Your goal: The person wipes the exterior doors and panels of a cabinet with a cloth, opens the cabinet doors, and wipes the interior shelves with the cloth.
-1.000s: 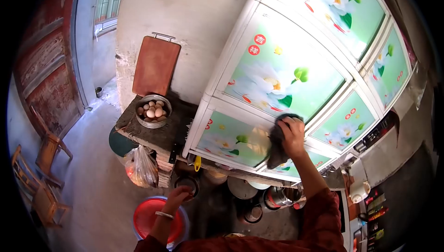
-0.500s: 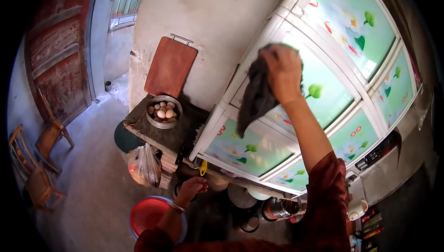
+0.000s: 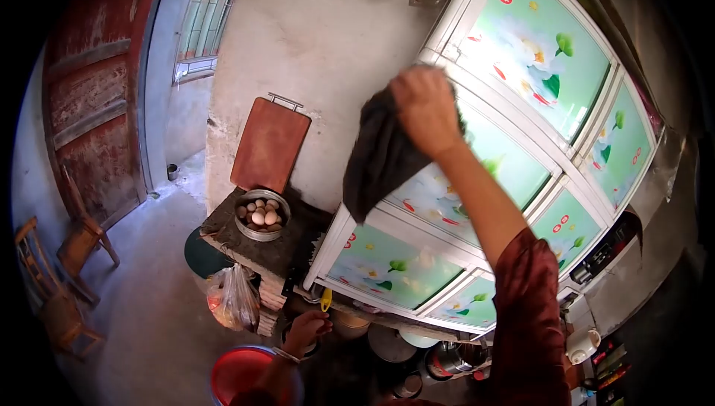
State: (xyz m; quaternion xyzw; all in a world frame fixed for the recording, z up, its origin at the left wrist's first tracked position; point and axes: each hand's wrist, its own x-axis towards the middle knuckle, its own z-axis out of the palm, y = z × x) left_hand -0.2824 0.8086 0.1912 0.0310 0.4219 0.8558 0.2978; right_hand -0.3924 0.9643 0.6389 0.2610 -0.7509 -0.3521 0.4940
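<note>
Right hand (image 3: 426, 108) is clutching a dark cloth (image 3: 383, 156) near the left edge of the cabinet (image 3: 514, 154); left hand (image 3: 304, 334) is hovering, grip unclear.

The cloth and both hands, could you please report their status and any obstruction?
Right hand holds dark cloth by cabinet, contact unclear. Left hand low, seemingly empty. No obstruction seen.

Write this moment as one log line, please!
right hand: holds dark cloth | near: white-framed green flowered cabinet | left hand: nothing visible held
</note>
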